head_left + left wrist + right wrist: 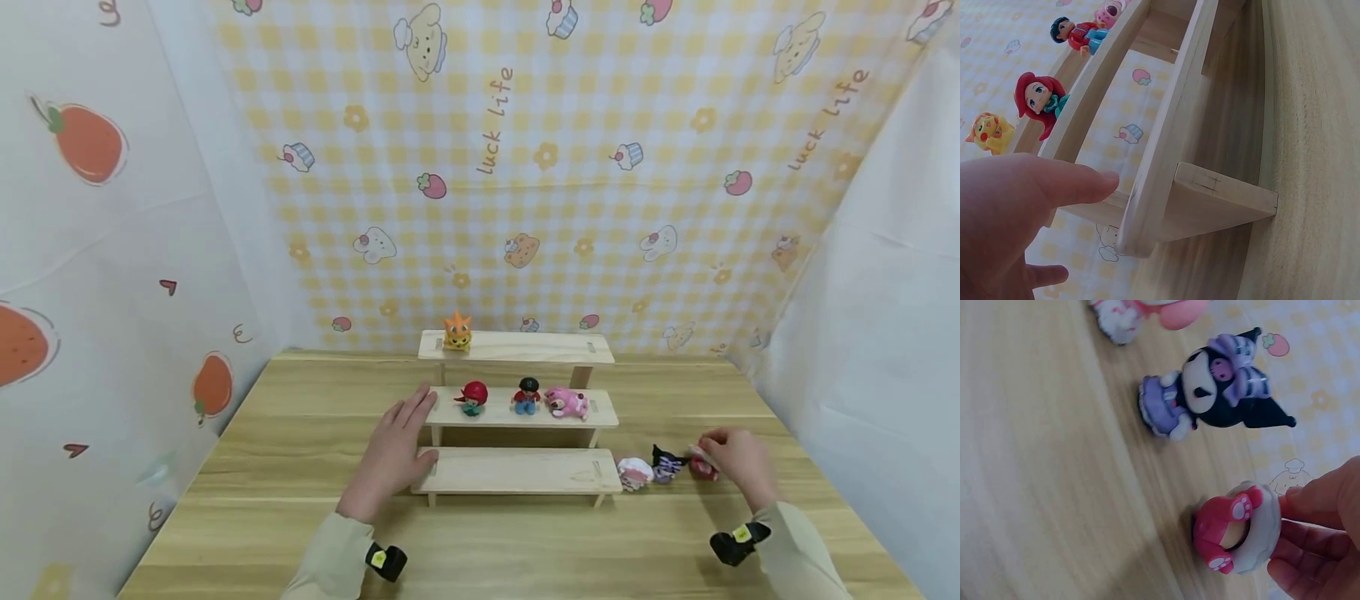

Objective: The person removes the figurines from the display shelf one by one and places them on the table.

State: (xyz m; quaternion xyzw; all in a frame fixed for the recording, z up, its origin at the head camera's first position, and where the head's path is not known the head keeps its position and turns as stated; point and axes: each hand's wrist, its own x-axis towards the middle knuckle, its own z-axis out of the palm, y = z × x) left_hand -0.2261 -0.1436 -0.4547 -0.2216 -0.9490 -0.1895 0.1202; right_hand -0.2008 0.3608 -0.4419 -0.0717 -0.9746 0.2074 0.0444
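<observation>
My left hand (393,454) rests at the left end of a wooden three-tier display shelf (517,471), its fingers extended along the middle step and its thumb by the lowest. My right hand (741,462) pinches a pink-red figurine (1216,534) by its grey-white rim between thumb and fingers; pale paw prints show on its feet. Beside it stands a black-and-purple figurine with a bow (1210,390), and past that a white-and-pink figurine (634,473) near the shelf's right end. The middle step carries a red-haired figurine (1038,100), a black-capped figurine (527,396) and a pink bear figurine (567,403).
An orange-and-yellow figurine (457,333) sits at the left of the top step. All stands on a wood-grain table (525,554). Behind hangs a yellow checked cloth (487,208), with white cloth (877,292) along the right side and fruit-printed cloth (120,250) at left.
</observation>
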